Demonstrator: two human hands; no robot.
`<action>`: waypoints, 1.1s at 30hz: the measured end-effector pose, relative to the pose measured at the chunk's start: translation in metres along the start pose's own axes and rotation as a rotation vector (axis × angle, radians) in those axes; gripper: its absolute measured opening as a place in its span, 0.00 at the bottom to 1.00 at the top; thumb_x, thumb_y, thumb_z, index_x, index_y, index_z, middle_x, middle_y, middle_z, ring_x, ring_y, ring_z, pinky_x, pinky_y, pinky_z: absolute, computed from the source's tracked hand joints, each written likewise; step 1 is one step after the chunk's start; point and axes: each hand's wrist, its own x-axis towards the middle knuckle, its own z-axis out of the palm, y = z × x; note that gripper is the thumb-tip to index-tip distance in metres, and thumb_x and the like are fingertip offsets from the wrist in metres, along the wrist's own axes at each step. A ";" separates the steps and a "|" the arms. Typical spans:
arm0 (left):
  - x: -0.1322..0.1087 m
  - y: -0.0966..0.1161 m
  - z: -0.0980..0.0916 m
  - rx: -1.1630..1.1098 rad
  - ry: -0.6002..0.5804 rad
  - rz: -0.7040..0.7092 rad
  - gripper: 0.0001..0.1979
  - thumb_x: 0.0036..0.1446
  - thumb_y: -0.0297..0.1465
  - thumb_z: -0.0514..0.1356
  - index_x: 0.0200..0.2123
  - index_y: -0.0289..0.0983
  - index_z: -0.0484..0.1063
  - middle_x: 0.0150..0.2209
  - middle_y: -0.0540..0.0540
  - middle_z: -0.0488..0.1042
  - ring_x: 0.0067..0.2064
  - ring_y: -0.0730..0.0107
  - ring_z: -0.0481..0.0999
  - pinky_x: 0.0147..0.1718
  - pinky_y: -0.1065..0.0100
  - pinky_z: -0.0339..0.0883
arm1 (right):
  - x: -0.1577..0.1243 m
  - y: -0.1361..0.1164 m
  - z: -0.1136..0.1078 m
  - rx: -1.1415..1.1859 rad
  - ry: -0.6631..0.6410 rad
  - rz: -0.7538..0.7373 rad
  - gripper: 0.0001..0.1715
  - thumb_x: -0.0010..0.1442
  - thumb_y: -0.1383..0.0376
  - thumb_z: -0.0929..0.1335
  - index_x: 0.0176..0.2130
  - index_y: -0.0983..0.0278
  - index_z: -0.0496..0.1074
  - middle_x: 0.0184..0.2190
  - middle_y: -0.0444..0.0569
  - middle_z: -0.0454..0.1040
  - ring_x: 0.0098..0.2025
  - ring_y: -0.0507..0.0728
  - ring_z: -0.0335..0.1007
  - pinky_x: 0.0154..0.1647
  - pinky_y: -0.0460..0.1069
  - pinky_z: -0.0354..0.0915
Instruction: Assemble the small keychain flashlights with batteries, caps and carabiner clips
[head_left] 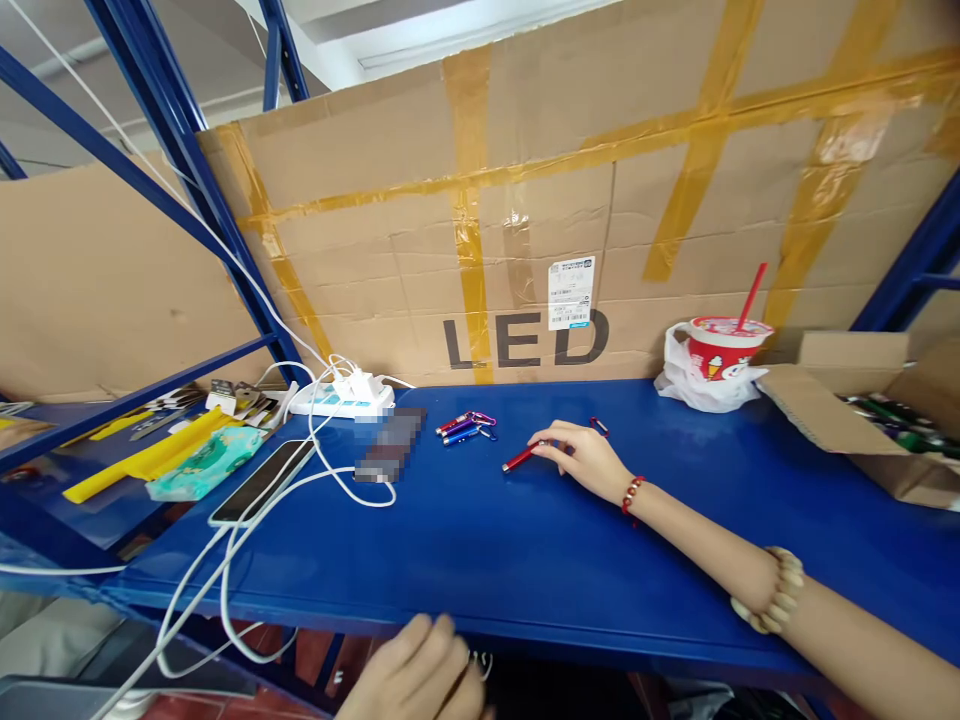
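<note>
My right hand pinches the rear end of a slim red penlight between thumb and fingers, close to the tabletop. Its silver tip points left, toward me. Just behind the hand lies a small red carabiner clip; whether it is joined to the penlight is hidden. Left of it, a few more penlights with clips lie together, among them a blue penlight and a red penlight. My left hand is at the table's front edge, slightly blurred, fingers curled; its palm side is hidden.
On the left of the blue table are a phone, a pixelated dark object, white cables and a power strip. At right stand a red cup with straw in a plastic bag and an open carton. Cardboard walls the back.
</note>
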 end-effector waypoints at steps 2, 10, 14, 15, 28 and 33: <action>0.037 0.005 0.020 -0.141 -0.006 0.029 0.09 0.60 0.29 0.49 0.28 0.39 0.66 0.24 0.51 0.71 0.32 0.68 0.71 0.37 0.66 0.61 | -0.001 -0.002 -0.001 -0.020 0.002 -0.014 0.17 0.60 0.53 0.63 0.37 0.61 0.74 0.33 0.45 0.71 0.19 0.47 0.66 0.29 0.46 0.63; 0.136 -0.041 0.122 -0.211 -0.574 -0.224 0.13 0.56 0.33 0.54 0.43 0.35 0.63 0.37 0.44 0.75 0.36 0.61 0.76 0.30 0.67 0.67 | 0.000 -0.004 -0.008 -0.074 0.018 -0.050 0.16 0.62 0.55 0.62 0.38 0.61 0.74 0.34 0.45 0.70 0.21 0.47 0.66 0.30 0.46 0.63; 0.131 -0.044 0.141 -0.202 -0.627 -0.241 0.08 0.60 0.32 0.50 0.39 0.36 0.67 0.35 0.44 0.76 0.37 0.61 0.76 0.30 0.69 0.67 | 0.000 -0.002 -0.007 -0.083 -0.019 -0.072 0.16 0.62 0.55 0.62 0.37 0.60 0.75 0.31 0.44 0.70 0.20 0.47 0.65 0.30 0.46 0.63; 0.130 -0.045 0.141 -0.203 -0.636 -0.239 0.09 0.60 0.32 0.51 0.38 0.36 0.68 0.35 0.44 0.76 0.38 0.62 0.76 0.31 0.69 0.67 | 0.000 -0.001 -0.006 -0.079 -0.029 -0.077 0.16 0.62 0.54 0.62 0.37 0.60 0.75 0.31 0.44 0.70 0.20 0.46 0.65 0.30 0.46 0.63; 0.130 -0.047 0.131 -0.182 -0.714 -0.317 0.19 0.64 0.37 0.48 0.32 0.32 0.72 0.34 0.43 0.76 0.38 0.66 0.75 0.36 0.63 0.68 | -0.001 0.001 -0.008 -0.071 -0.006 -0.063 0.20 0.61 0.52 0.62 0.42 0.60 0.75 0.34 0.46 0.70 0.20 0.46 0.65 0.29 0.45 0.65; 0.130 -0.047 0.129 -0.183 -0.694 -0.326 0.20 0.64 0.36 0.47 0.30 0.32 0.72 0.31 0.43 0.76 0.35 0.66 0.76 0.34 0.65 0.67 | -0.002 -0.007 -0.011 -0.137 0.015 -0.054 0.17 0.62 0.55 0.62 0.41 0.60 0.75 0.35 0.46 0.72 0.22 0.47 0.67 0.32 0.46 0.65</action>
